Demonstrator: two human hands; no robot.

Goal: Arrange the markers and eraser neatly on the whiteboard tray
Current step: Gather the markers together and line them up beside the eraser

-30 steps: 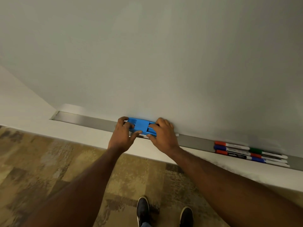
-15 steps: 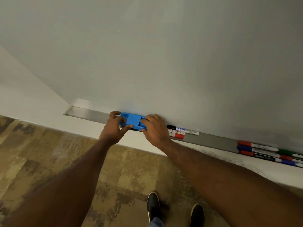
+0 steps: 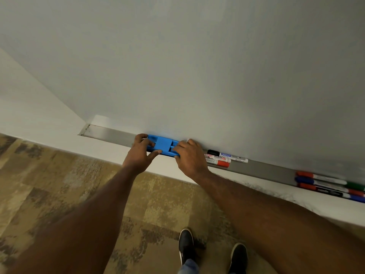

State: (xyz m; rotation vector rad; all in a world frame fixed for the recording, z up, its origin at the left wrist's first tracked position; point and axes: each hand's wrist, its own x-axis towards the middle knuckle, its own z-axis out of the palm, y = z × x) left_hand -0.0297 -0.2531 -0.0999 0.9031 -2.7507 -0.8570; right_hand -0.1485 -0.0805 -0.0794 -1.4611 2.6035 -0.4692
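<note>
Eraser [image 3: 163, 147], blue, sits on the tray [image 3: 110, 134]; left hand [image 3: 139, 156] and right hand [image 3: 190, 158] each clasp one end, grips holding it; three markers [image 3: 223, 159] lie just right.

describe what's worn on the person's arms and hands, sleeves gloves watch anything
The left hand and right hand are bare: no gloves, no rings that show. The left forearm and right forearm are bare too, no sleeve in view, no watch or band at either wrist.

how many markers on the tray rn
9: three markers beside the right hand, six markers at the tray's far right, cut by the frame; others may be hidden.
</note>
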